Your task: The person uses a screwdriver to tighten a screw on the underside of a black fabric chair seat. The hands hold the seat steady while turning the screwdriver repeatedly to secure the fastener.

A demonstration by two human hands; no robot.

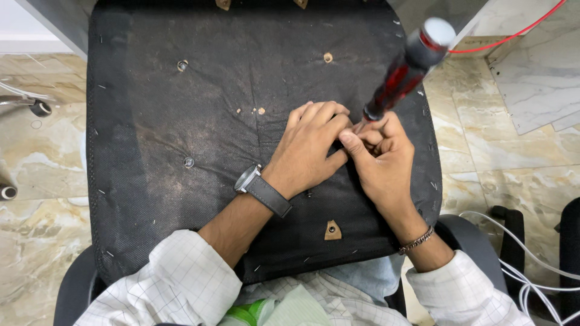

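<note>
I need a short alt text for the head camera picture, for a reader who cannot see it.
Two hands meet on the black underside of a chair seat: the right hand grips a red-and-black screwdriver, and the left hand, with a grey wristwatch, rests beside its tip. Marble floor surrounds the seat.

No signs or screens show in this view, and nothing carries a readable label. The one item that may count as packaging sits at the bottom edge, in the person's lap: a crumpled green and white wrapper (251,313), partly cut off by the frame and tucked between the checked shirt folds. Beside it, touching on its right, lies a pale green sheet (296,308), flat and plain, with no visible print. Whether the two belong together cannot be told, since most of both is hidden or out of frame.
</note>
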